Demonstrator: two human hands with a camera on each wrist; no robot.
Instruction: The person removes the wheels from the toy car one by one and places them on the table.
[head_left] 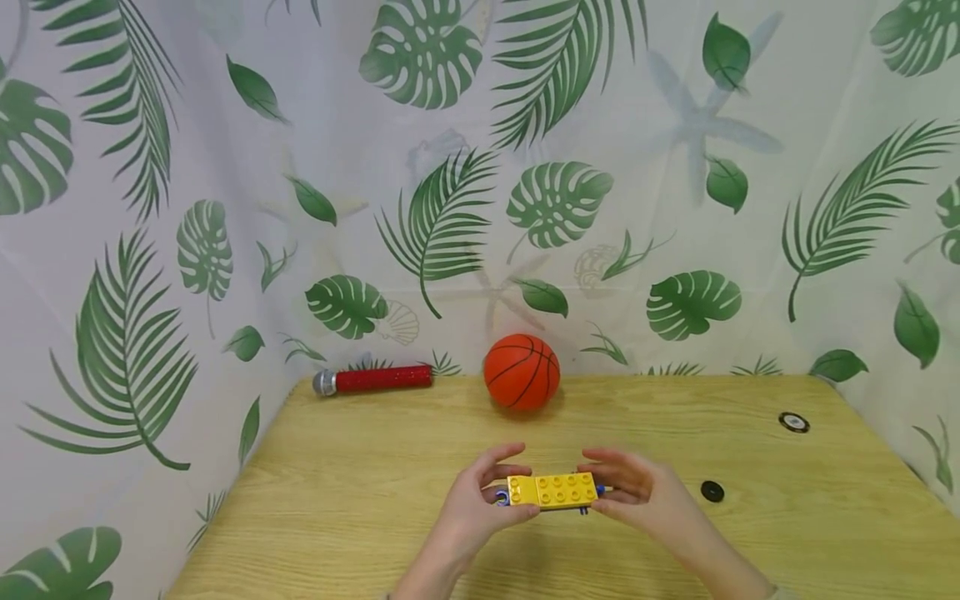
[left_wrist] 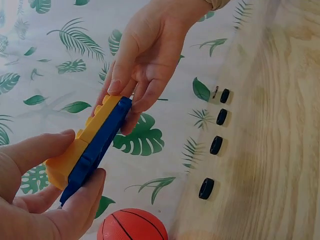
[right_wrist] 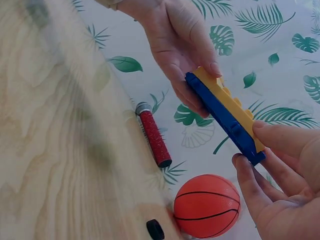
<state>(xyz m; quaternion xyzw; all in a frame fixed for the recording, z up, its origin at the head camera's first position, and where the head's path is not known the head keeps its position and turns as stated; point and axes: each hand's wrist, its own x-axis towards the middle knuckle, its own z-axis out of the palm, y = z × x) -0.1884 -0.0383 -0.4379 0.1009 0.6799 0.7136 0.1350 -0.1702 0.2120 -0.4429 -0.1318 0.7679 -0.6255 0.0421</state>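
A yellow studded toy block wagon [head_left: 558, 490] with a blue base is held level between both hands above the table. My left hand [head_left: 480, 500] pinches its left end, thumb on the yellow side and fingers beneath the blue base in the left wrist view. At the opposite end, my right hand [head_left: 648, 492] grips it between thumb and fingers. A blue loop [head_left: 502, 497] sticks out at the left end, and a small blue peg [head_left: 600, 490] at the right. The wagon's underside is mostly hidden.
An orange basketball [head_left: 521, 372] and a red microphone [head_left: 382, 379] lie along the table's back edge. To the right are a black disc [head_left: 712, 491] and a black disc with a white centre [head_left: 793, 422]. The left wrist view shows several black discs [left_wrist: 206, 188] in a row.
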